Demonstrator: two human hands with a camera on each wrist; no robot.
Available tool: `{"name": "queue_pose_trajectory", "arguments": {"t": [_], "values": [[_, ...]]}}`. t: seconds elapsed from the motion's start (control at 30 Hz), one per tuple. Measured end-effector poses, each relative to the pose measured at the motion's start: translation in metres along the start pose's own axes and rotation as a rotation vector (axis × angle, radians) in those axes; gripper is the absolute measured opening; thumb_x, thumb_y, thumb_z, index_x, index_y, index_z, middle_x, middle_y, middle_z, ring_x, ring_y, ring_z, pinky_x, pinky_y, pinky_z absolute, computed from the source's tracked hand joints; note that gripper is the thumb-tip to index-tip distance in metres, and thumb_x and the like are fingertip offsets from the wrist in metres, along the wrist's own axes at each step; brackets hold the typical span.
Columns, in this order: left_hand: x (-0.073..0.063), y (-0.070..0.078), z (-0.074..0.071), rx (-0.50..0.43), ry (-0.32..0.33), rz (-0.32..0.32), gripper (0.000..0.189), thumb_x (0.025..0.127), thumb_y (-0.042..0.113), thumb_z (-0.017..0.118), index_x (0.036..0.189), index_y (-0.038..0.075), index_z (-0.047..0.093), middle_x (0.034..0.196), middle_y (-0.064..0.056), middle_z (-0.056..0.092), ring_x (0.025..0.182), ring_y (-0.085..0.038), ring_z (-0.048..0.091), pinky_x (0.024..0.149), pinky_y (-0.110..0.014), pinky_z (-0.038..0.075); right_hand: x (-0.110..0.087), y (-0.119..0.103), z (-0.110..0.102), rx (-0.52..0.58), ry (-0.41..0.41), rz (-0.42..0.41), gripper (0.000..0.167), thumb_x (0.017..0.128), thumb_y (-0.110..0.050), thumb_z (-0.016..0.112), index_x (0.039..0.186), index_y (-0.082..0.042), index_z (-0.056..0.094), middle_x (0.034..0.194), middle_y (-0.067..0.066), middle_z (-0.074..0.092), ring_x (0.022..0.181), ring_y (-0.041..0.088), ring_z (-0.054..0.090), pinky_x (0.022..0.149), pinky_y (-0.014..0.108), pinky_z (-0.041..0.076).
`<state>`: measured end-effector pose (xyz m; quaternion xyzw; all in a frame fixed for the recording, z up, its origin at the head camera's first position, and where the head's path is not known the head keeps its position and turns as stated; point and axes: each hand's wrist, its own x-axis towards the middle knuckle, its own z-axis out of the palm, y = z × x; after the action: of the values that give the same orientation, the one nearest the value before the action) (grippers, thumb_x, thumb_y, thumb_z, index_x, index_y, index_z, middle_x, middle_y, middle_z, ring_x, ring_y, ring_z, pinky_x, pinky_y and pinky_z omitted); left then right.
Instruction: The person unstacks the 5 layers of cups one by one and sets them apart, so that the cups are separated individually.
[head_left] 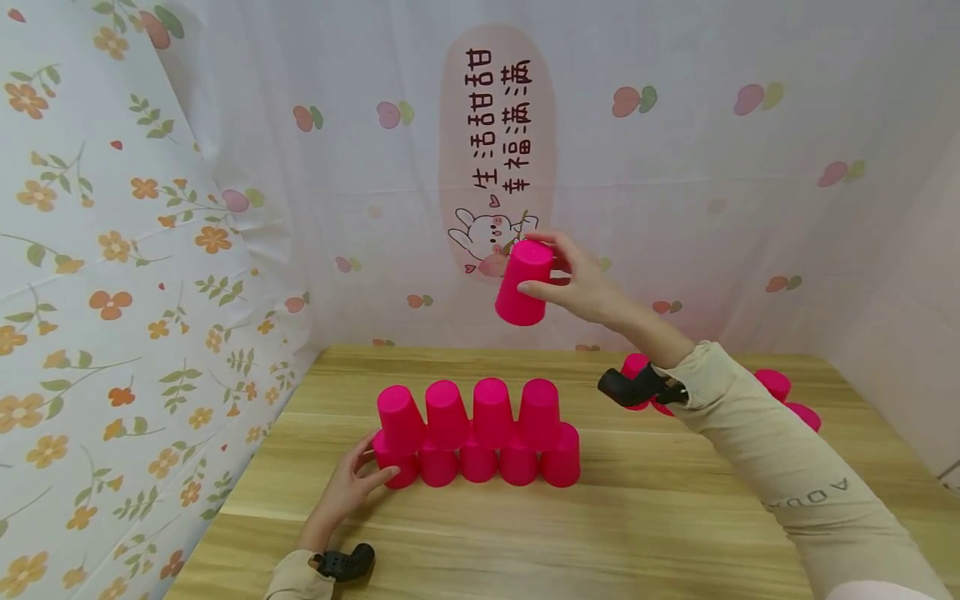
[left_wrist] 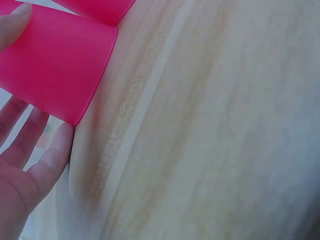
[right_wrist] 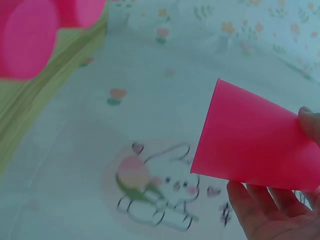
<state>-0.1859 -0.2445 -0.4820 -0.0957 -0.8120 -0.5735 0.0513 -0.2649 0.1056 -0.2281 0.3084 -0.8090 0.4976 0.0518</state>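
Upside-down pink plastic cups stand in two tiers on the wooden table. Several form the bottom row, and an upper row (head_left: pixel 492 414) rests across them. My left hand (head_left: pixel 352 483) holds the leftmost bottom cup (head_left: pixel 397 467), thumb on its near side and fingers round the outer side; the left wrist view shows this cup (left_wrist: pixel 55 65) up close. Raised above and behind the stack, my right hand (head_left: pixel 581 283) grips another inverted pink cup (head_left: pixel 522 287) between thumb and fingers, slightly tilted. In the right wrist view that cup (right_wrist: pixel 255 142) hangs apart from the others.
More pink cups (head_left: pixel 772 384) stand at the table's right, partly hidden behind my right forearm; one cup (head_left: pixel 635 365) shows beside the wrist camera (head_left: pixel 633 387). A patterned cloth (head_left: pixel 360 208) hangs behind the table (head_left: pixel 637 517), with a floral one on the left.
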Motion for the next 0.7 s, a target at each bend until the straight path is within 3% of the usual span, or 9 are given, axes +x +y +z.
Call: {"name": "queue_pose_trajectory", "arguments": {"t": [0.17, 0.4, 0.57, 0.7], "values": [[0.000, -0.001, -0.002, -0.017, -0.012, -0.019, 0.057, 0.075, 0.006, 0.069, 0.127, 0.003, 0.045, 0.122, -0.015, 0.049, 0.107, -0.033, 0.046, 0.085, -0.039, 0.042, -0.027, 0.019, -0.030, -0.034, 0.032, 0.091, 0.064, 0.081, -0.010, 0.063, 0.135, -0.006, 0.028, 0.119, 0.015, 0.043, 0.104, 0.028, 0.046, 0.087, 0.041, 0.043], [0.000, 0.000, 0.000, -0.008, -0.008, -0.020, 0.057, 0.075, 0.006, 0.069, 0.127, 0.002, 0.045, 0.121, -0.015, 0.049, 0.107, -0.032, 0.046, 0.088, -0.045, 0.040, -0.075, 0.045, -0.070, -0.135, 0.085, 0.164, 0.065, 0.082, -0.012, 0.063, 0.135, -0.006, 0.027, 0.115, 0.011, 0.044, 0.095, 0.015, 0.050, 0.074, 0.018, 0.046], [0.001, 0.000, 0.000, 0.006, -0.005, -0.006, 0.057, 0.076, 0.006, 0.068, 0.127, 0.001, 0.044, 0.121, -0.016, 0.049, 0.106, -0.032, 0.046, 0.086, -0.042, 0.043, -0.112, 0.062, -0.093, -0.162, 0.133, 0.236, 0.063, 0.083, -0.012, 0.061, 0.135, -0.008, 0.026, 0.109, 0.005, 0.046, 0.087, 0.003, 0.052, 0.067, 0.019, 0.048], [0.001, 0.000, 0.000, -0.003, -0.005, -0.019, 0.058, 0.075, 0.006, 0.069, 0.127, 0.002, 0.044, 0.122, -0.015, 0.048, 0.106, -0.030, 0.046, 0.088, -0.042, 0.041, -0.140, 0.084, -0.104, -0.210, 0.137, 0.219, 0.062, 0.083, -0.009, 0.062, 0.133, -0.002, 0.026, 0.103, -0.002, 0.047, 0.083, -0.003, 0.053, 0.065, 0.016, 0.048]]}}
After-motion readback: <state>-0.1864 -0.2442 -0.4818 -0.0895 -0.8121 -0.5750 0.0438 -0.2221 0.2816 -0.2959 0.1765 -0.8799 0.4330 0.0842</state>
